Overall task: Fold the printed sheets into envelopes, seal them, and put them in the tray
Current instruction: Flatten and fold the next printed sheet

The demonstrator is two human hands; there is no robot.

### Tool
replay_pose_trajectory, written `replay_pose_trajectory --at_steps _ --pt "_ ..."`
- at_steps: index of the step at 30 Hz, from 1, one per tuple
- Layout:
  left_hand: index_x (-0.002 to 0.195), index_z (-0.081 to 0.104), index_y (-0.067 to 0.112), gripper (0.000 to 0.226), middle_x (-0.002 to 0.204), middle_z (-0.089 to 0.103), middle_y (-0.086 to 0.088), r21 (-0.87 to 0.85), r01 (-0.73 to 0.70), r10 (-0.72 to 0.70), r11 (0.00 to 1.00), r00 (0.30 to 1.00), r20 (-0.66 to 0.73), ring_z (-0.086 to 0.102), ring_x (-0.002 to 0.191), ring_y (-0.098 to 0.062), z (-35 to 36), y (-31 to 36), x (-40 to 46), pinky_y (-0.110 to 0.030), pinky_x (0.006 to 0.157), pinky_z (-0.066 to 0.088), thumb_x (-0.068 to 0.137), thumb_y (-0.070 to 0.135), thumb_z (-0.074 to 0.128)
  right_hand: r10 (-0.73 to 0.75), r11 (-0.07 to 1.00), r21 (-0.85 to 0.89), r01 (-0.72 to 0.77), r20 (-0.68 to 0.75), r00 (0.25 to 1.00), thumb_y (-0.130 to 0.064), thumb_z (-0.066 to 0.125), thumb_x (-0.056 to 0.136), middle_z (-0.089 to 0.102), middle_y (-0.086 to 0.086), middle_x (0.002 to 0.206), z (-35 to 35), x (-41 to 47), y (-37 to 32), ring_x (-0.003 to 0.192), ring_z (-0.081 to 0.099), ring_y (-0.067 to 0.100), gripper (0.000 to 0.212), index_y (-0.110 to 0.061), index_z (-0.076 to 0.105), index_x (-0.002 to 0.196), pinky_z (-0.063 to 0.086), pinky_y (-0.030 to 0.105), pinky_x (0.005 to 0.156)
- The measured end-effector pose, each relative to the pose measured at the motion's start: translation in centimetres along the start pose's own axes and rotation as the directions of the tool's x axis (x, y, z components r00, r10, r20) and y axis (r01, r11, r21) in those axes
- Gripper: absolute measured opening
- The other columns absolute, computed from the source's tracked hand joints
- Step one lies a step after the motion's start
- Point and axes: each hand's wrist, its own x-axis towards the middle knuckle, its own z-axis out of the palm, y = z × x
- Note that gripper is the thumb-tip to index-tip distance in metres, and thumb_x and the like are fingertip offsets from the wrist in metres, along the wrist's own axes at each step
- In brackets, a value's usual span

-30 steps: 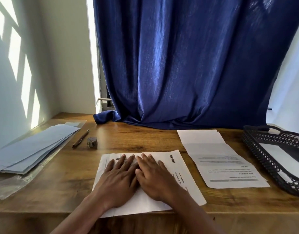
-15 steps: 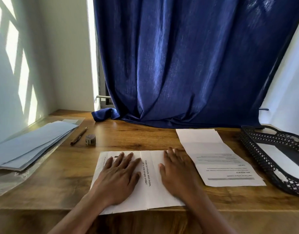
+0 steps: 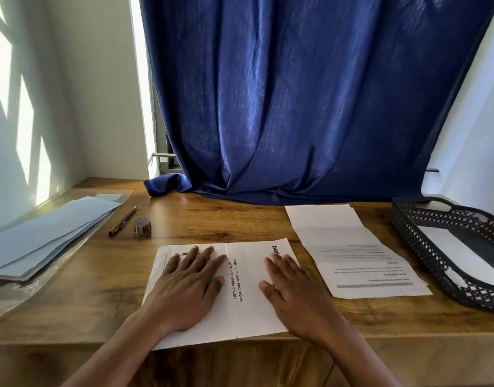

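Observation:
A white printed sheet (image 3: 240,311) lies at the wooden table's front edge, overhanging it slightly, with a crease down its middle. My left hand (image 3: 187,289) presses flat on the sheet's left half, fingers straight. My right hand (image 3: 293,294) lies flat on its right half, fingers straight, partly covering a black logo. A second printed sheet (image 3: 357,252) with fold lines lies to the right. Blue envelopes (image 3: 47,236) are stacked at the far left. A black mesh tray (image 3: 424,241) stands at the right edge with white paper inside.
A pen (image 3: 123,221) and a small tape roll (image 3: 142,226) lie between the envelopes and the sheet. A blue curtain (image 3: 310,101) hangs behind and drapes onto the table's back. Clear plastic wrap (image 3: 14,294) lies under the envelopes. A wall stands at the left.
My hands, side by side at the sheet's middle a second ago, have spread apart. The right hand slid rightward across the sheet, uncovering the printed text along the crease.

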Motion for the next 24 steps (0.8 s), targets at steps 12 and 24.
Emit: replay_pose_trajectory --at_steps 12,24 --pt "0.165 0.001 0.035 0.063 0.170 -0.015 0.009 0.019 -0.035 0.034 0.999 0.999 0.025 -0.021 0.156 -0.018 -2.3 3.6 1.2 -0.048 0.127 -0.010 0.107 0.057 0.016 0.058 0.998 -0.019 -0.060 -0.076 0.995 -0.067 0.005 0.100 -0.009 -0.010 0.170 0.9 0.3 -0.2 0.156 -0.011 0.013 0.072 -0.032 -0.005 0.162 -0.010 0.036 0.119" --pt "0.160 -0.016 0.034 0.065 0.166 -0.022 0.014 0.031 -0.023 0.020 0.999 0.996 0.085 -0.025 0.153 -0.009 -0.4 3.1 -0.4 -0.038 0.128 -0.010 0.105 0.061 0.006 0.054 0.999 -0.007 -0.054 -0.075 0.996 -0.066 0.007 0.100 -0.014 -0.011 0.169 0.8 0.2 0.0 0.155 -0.014 0.011 0.071 -0.033 -0.008 0.161 -0.013 0.034 0.117"
